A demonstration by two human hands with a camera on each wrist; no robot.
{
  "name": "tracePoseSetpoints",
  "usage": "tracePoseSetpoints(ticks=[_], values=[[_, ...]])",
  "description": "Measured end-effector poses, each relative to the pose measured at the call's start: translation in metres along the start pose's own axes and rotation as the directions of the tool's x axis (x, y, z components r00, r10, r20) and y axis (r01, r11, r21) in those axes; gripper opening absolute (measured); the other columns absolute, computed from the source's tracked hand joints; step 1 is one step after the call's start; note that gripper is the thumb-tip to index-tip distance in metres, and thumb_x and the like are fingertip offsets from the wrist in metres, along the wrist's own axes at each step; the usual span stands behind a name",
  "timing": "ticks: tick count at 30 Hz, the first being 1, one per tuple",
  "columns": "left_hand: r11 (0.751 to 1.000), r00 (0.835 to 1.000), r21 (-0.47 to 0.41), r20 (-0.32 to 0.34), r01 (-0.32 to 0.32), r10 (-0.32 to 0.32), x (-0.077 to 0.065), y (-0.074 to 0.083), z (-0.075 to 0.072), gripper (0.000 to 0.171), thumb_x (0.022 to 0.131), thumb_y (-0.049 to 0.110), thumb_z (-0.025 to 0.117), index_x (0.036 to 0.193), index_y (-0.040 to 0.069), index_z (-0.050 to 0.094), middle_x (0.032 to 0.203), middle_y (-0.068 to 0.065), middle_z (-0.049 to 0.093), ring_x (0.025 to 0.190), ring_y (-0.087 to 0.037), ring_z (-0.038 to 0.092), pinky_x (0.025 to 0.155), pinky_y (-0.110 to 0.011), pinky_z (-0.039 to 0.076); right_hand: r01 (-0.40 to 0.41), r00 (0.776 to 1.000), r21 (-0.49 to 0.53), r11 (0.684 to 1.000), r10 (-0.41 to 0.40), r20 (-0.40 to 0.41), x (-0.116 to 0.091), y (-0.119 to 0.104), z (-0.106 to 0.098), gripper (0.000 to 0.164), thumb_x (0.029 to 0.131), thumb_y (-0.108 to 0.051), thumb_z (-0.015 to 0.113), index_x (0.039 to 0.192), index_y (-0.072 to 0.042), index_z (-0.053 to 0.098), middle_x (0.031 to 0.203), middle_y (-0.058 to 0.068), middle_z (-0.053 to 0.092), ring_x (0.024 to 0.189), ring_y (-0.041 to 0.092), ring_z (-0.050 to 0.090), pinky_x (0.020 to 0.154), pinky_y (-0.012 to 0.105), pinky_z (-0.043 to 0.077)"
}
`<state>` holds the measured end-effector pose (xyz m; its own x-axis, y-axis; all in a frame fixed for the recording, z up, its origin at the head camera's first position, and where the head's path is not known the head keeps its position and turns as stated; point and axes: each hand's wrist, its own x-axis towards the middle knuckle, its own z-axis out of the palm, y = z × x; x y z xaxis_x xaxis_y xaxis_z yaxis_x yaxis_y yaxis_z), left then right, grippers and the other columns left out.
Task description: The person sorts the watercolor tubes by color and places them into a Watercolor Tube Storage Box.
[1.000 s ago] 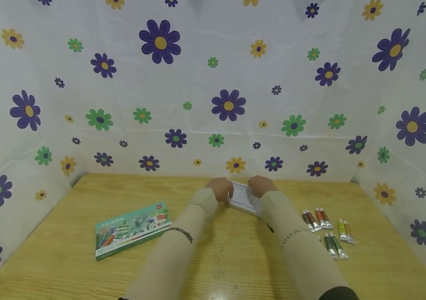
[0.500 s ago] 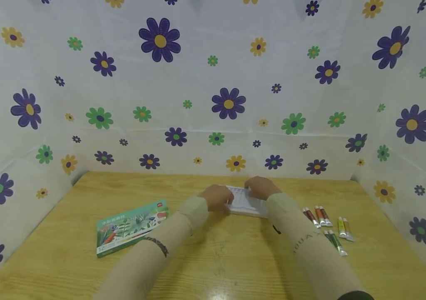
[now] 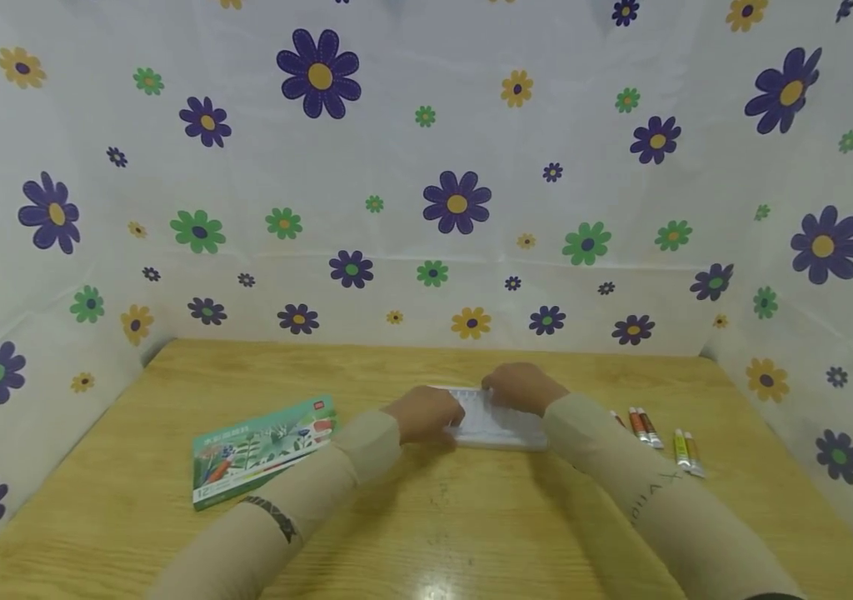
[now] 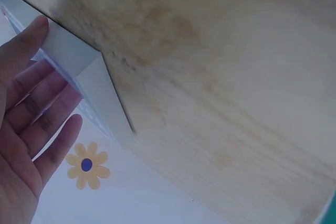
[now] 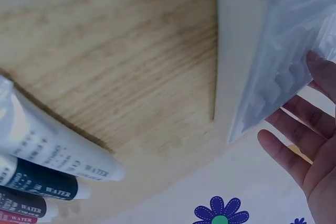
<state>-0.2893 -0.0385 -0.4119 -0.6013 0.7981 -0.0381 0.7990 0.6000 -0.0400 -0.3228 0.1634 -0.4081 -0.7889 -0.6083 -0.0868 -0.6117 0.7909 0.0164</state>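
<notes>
A shallow white box lies on the table with a clear moulded plastic insert inside it. At its left end, my left hand grips it. The left wrist view has that thumb against the white side wall, the other fingers reaching over the top. My right hand is at the far edge toward the right end. In the right wrist view its thumb rests on the insert and the other fingers lie beyond the rim, pinching the edge. The right sleeve hides part of the box's right end.
A green illustrated paint box lies left, partly behind the left sleeve. Several paint tubes and a yellow and ochre pair lie right. A white tube is close to the right wrist. A flowered cloth surrounds the table.
The white box has come nearer and turned from slanted to nearly straight, both hands moving with it. My forearms have spread apart, and the right sleeve now covers the green tubes.
</notes>
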Motion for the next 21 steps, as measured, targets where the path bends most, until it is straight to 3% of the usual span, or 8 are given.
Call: tracePoseSetpoints(ticks=[11,21], values=[[0.996,0.997,0.044,0.03,-0.077,0.076,-0.036,0.03,-0.004,0.027,0.076,0.041,0.075,0.073,0.018,0.061,0.064,0.011,0.054,0.058,-0.003,0.035,0.053,-0.018,0.033,0.065,0.996,0.058,0.996,-0.067,0.05,-0.029,-0.028,-0.005,0.021,0.092,-0.015,0.058,0.11,-0.013,0.068,0.106,0.006,0.07,0.097,0.021,0.064,0.088,0.034,0.051],[0.998,0.997,0.014,0.051,-0.06,0.059,-0.063,0.052,-0.004,0.028,0.076,0.044,0.072,0.076,0.019,0.061,0.067,0.012,0.055,0.059,-0.002,0.036,0.053,-0.016,0.033,0.1,0.995,0.08,0.992,-0.102,0.02,-0.048,-0.05,-0.006,0.019,0.088,-0.017,0.064,0.106,-0.012,0.07,0.102,0.003,0.071,0.093,0.017,0.066,0.082,0.032,0.053]])
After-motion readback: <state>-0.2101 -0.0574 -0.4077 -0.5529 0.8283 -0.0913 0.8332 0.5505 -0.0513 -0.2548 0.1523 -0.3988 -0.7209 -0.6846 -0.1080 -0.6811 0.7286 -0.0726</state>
